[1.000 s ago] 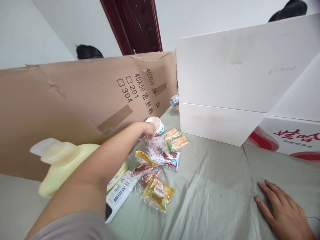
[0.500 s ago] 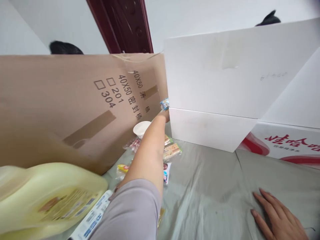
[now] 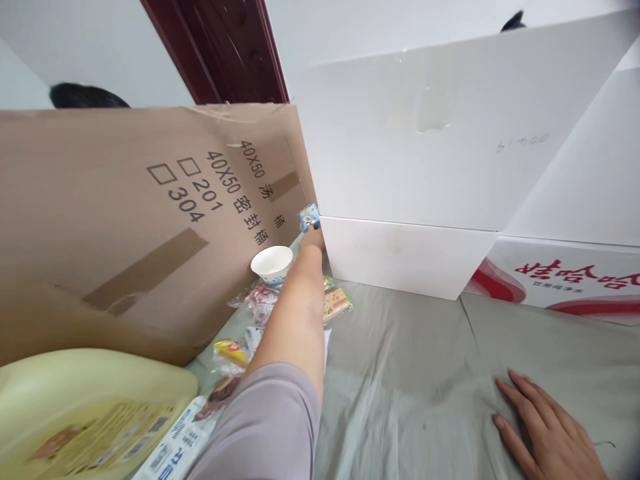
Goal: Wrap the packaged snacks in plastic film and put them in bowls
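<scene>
My left arm stretches forward into the gap between the cardboard sheet (image 3: 125,220) and the white foam box (image 3: 400,257). My left hand (image 3: 314,239) is at the far end, closed on a small blue snack packet (image 3: 309,216). A white paper bowl (image 3: 272,264) stands just left of my forearm. Several wrapped snacks (image 3: 250,303) lie on the grey cloth (image 3: 410,373) beside and under my arm. My right hand (image 3: 547,437) rests flat on the cloth at the lower right, fingers spread, holding nothing.
A large yellow jug (image 3: 85,413) lies at the lower left, next to a white and blue pack (image 3: 173,447). White foam panels (image 3: 450,140) and a red-printed white box (image 3: 560,277) wall off the back. Other people's heads (image 3: 83,97) show above the cardboard.
My left hand left the clear-wrapped snacks by the bowl, reached farther back and took hold of the blue packet in the gap. The view shifted left. My right hand stayed put.
</scene>
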`<state>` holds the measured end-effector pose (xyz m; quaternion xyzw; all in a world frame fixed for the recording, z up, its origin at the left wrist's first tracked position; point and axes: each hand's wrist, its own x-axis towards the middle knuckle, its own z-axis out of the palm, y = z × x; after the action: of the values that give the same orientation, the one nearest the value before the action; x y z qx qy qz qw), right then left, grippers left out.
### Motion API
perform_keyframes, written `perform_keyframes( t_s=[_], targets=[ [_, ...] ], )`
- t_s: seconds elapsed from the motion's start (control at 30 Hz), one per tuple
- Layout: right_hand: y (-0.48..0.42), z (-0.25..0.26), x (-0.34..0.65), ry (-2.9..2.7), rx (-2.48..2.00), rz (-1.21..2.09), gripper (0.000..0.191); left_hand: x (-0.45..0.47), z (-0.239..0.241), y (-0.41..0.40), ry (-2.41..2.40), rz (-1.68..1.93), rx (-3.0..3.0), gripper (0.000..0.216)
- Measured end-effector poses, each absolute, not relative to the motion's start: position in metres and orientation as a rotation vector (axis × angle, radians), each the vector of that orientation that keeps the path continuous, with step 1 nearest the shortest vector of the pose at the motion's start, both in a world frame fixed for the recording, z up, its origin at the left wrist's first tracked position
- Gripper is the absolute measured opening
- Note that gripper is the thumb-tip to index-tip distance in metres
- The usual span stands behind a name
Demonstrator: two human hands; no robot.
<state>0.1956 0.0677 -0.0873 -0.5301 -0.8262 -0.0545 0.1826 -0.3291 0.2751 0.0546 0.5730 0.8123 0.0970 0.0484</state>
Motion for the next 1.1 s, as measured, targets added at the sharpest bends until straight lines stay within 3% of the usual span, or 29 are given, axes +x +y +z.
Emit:
perform_keyframes(
  t_s=[0.3,0.73,0.93,1.1],
  targets=[
    [0.071,-0.085,0.188,-2.286,-1.494,-0.173,0.055,-0.316,0.060,0.221,2.749,0.436,1.447,0.032],
    [0.071,-0.068,0.177,-2.329,-1.576,-0.124,0.054,-0.312,0.162,0.117,3.031,0.579,1.382,0.029],
    [0.068,-0.059,0.174,-2.379,-1.619,-0.090,0.053,-0.273,0.163,0.036,2.981,0.582,1.590,0.014],
    [0.072,-0.051,0.173,-2.345,-1.677,0.085,0.053,-0.200,0.132,-0.018,2.634,0.692,1.962,0.007]
  ],
)
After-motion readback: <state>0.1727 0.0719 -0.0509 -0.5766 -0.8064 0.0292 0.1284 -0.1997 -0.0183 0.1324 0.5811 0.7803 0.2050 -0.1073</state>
